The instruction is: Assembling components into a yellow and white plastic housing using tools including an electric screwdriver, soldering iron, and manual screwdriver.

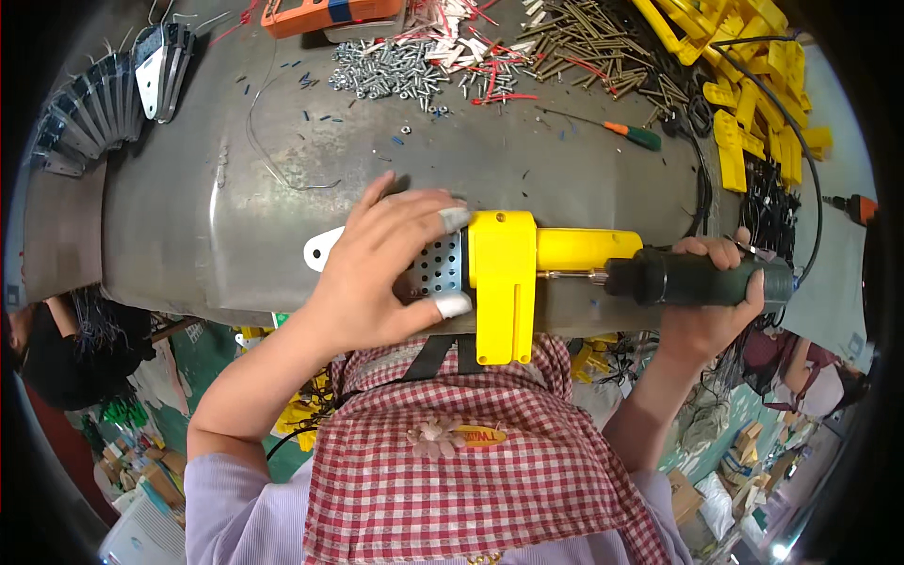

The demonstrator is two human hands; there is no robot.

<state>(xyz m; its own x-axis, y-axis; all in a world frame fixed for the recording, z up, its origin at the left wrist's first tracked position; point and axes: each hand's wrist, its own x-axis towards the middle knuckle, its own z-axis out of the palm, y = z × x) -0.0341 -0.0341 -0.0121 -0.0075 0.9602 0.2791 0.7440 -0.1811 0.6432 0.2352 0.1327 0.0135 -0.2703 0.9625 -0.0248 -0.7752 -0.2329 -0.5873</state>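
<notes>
Yellow plastic housing [504, 282] lies across the near edge of the scuffed metal desk [273, 151], a perforated metal sleeve [438, 268] at its left. Left hand [372, 268] has its grip spread around that sleeve, hiding part of it; right hand [702, 325] has its grip wrapped round a dark, roughly cylindrical driver [683, 280]. Up top, a see-through tray [377, 31] is mostly covered by an orange thing [301, 19] that's cut off, so can't make out the contents. Silvery screws [386, 71] are heaped loose nearby.

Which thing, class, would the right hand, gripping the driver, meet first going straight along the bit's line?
The right hand would bring the bit against the yellow housing first; depth leaves present contact unclear.
</notes>
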